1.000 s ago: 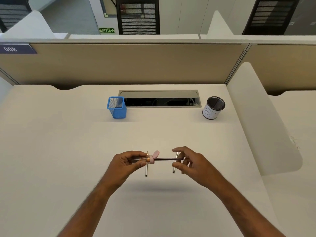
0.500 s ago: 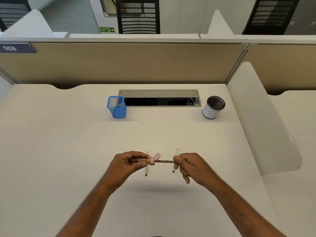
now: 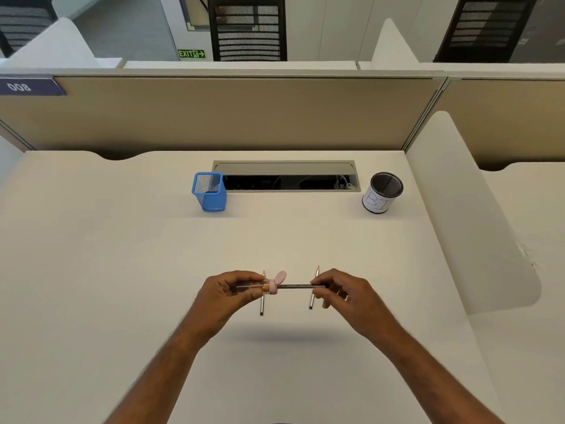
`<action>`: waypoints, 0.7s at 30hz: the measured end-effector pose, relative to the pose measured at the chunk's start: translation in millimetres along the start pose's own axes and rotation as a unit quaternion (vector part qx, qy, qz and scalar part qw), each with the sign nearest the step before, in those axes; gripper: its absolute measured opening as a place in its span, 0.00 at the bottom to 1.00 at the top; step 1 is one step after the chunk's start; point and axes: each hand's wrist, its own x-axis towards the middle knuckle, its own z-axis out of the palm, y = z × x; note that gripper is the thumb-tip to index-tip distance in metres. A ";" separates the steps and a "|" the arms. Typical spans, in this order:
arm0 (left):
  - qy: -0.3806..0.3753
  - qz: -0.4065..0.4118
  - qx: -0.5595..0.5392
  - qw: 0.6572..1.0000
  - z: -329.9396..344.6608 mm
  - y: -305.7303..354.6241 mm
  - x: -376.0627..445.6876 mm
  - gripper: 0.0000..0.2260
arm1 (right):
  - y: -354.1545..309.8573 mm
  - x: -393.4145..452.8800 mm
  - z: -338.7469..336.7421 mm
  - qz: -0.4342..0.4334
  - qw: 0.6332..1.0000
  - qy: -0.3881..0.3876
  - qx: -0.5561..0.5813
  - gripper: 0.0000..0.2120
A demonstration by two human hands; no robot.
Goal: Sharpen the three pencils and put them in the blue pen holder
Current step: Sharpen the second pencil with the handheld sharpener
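My left hand (image 3: 224, 293) grips a clear sharpener with a pink cap (image 3: 273, 285) above the desk. A dark pencil (image 3: 295, 286) lies level with one end in the sharpener, and my right hand (image 3: 342, 293) pinches its other end. Two more pencils lie on the desk below, one (image 3: 262, 304) under the sharpener and one (image 3: 314, 289) by my right fingers, both pointing away from me. The blue mesh pen holder (image 3: 210, 192) stands upright at the back left of centre, with nothing visible inside it.
A black mesh cup with a white label (image 3: 382, 192) stands at the back right. A cable slot (image 3: 286, 179) is sunk into the desk (image 3: 122, 270) between the two holders. A white divider panel (image 3: 464, 209) borders the right side, a beige partition the back.
My right fingers have re-gripped the pencil's end, turning it in the sharpener. My left hand and the two pencils on the desk have stayed put.
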 end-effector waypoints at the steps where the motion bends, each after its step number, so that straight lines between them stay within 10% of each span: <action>1: 0.000 0.000 0.001 1.000 0.6 0.0 -0.1 0.10 | 0.9 -0.1 -0.1 -0.003 1.000 0.003 0.004 0.07; 11: -0.029 0.007 0.031 0.999 6.5 4.4 2.2 0.10 | 2.1 4.3 -2.8 0.078 0.994 -0.056 0.053 0.21; 21: -0.004 0.001 0.009 1.000 7.7 1.9 0.6 0.11 | 4.1 3.1 -3.8 0.018 0.999 -0.027 0.032 0.13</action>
